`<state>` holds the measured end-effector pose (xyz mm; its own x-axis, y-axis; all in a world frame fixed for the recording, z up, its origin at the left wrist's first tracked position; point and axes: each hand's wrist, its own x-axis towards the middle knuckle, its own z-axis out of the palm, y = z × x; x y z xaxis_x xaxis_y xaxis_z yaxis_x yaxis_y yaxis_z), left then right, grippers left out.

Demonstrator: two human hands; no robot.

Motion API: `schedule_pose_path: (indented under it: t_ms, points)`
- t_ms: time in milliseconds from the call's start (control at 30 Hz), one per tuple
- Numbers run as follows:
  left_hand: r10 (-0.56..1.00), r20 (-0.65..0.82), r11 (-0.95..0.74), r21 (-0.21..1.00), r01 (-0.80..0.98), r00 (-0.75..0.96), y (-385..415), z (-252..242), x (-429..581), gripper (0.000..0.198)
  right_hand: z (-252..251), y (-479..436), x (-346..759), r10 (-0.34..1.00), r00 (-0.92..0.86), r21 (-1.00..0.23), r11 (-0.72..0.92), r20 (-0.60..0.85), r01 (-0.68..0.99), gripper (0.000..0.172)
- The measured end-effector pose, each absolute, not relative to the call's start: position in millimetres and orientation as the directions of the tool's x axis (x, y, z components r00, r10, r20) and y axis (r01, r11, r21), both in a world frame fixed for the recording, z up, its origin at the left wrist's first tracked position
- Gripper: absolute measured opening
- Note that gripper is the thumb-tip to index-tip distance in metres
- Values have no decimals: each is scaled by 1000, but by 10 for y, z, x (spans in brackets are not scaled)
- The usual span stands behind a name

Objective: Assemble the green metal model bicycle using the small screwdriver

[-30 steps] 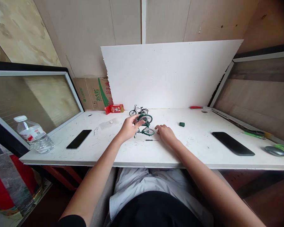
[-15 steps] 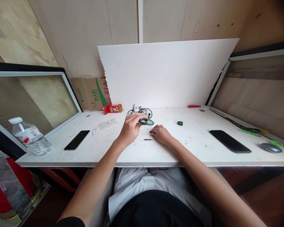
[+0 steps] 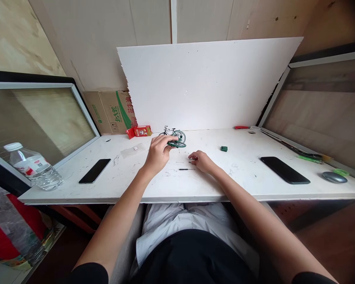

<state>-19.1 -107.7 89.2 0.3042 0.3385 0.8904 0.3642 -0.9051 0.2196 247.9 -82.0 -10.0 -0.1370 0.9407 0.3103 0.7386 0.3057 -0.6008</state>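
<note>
Along the near part of the white bench (image 3: 165, 189), a water bottle (image 3: 35, 167) stands at the left, its red-and-white label too small to read. A grey mouse (image 3: 335, 177) sits at the far right; one black phone (image 3: 94, 171) lies on each side, neither showing a readable mark.

Between the phones lies a thin dark rod (image 3: 184, 169). Just beyond it, the fingers of the right hand (image 3: 204, 162) are drawn together on a small dark piece (image 3: 191, 159), low over the bench; a second ago no such piece showed there. The left hand (image 3: 159, 154) has its fingers clamped on the green model bicycle (image 3: 180, 145), now largely covered, whereas a second ago both wheels stood out clearly.

A green block (image 3: 224, 148) lies apart to the right, a clear bag (image 3: 130, 151) to the left. Farther back stand a black model bicycle (image 3: 165, 131) and a red box (image 3: 142, 131) with illegible print. Behind, a carton (image 3: 108, 110) carries red characters, 花生油, beside a white board (image 3: 213, 83).
</note>
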Motion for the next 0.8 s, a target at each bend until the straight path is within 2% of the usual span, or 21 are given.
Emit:
schedule_pose_path:
  t_ms: [133, 200, 233, 300, 433, 600, 800]
  points:
    - [376, 873, -885, 240, 399, 310, -1025, 865, -218, 34, -6, -852, 2462, 943, -134, -669, 313, 306, 674, 20]
    - [390, 870, -865, 234, 444, 301, -1005, 865, -233, 28, 72, -879, 2425, 926, -115, -719, 353, 359, 599, 9]
    - [397, 870, -851, 231, 471, 292, -999, 870, -241, 24, 125, -902, 2395, 907, -88, -757, 394, 411, 521, 9]
    - [421, 866, -821, 239, 518, 269, -995, 887, -256, 18, 258, -972, 2310, 858, 8, -811, 482, 513, 333, 24]
    - [463, 860, -799, 300, 522, 214, -1018, 944, -287, 14, 570, -1190, 2116, 825, 134, -835, 549, 549, 43, 41]
    - [502, 846, -806, 383, 450, 179, -1041, 988, -308, 16, 766, -1385, 1993, 835, 99, -829, 549, 541, -105, 44]
    - [500, 843, -803, 365, 471, 199, -991, 945, -305, 18, 828, -1421, 1951, 901, 93, -861, 432, 423, -268, 45]
